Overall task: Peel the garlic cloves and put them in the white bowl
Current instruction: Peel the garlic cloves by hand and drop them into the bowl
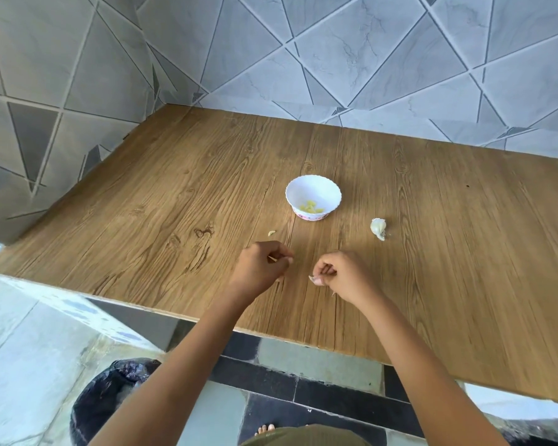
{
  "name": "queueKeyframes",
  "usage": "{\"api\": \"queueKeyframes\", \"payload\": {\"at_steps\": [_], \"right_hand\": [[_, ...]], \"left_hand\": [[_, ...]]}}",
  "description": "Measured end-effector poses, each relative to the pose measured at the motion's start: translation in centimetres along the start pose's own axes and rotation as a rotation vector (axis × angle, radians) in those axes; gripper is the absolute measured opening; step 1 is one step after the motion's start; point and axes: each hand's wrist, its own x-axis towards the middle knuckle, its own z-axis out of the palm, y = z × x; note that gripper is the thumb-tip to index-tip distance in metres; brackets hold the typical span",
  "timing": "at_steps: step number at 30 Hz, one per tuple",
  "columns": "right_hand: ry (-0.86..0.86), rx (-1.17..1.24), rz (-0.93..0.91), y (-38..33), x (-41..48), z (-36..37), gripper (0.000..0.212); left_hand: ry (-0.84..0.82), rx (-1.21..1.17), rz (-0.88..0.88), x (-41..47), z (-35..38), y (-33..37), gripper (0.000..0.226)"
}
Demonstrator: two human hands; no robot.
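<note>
**Checker:** Surface under your left hand (258,268)?

**Me:** Wood-grain table (142,194), light brown. Dark knot just left of that hand. The top runs on well past my right hand (342,275).

**Checker:** Beyond both hands?

**Me:** Tiled wall (367,59): grey marbled triangles, pale grout. Two faces meet in a corner far beyond and left of my left hand.

**Checker:** Nearer than your wrists, off the table edge?

**Me:** Floor (30,333), pale tiles, with a dark tiled band (319,403) under my forearms. A bin lined with a black bag (110,397) stands down-left of my left hand. My bare toes (265,429) show between my arms.
</note>
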Motion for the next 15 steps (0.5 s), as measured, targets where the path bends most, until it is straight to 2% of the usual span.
{"api": "queueKeyframes", "payload": {"at_steps": [5,8,12,15], "right_hand": [[-0.044,-0.063,-0.017,-0.2,0.8,-0.2,0.003],[0.032,0.087,-0.005,0.0,0.6,-0.4,0.009],[0.132,0.28,-0.079,-0.8,0.1,-0.9,0.01],[0.1,0.154,-0.171,-1.7,0.0,-0.6,0.019]], "left_hand": [[0.054,-0.426,-0.235,-1.0,1.5,0.6,0.011],[0.059,-0.712,-0.423,-1.4,2.3,1.6,0.013],[-0.054,-1.071,-0.665,-0.6,3.0,2.4,0.026],[-0.07,-1.241,-0.784,0.1,3.5,2.9,0.026]]}}
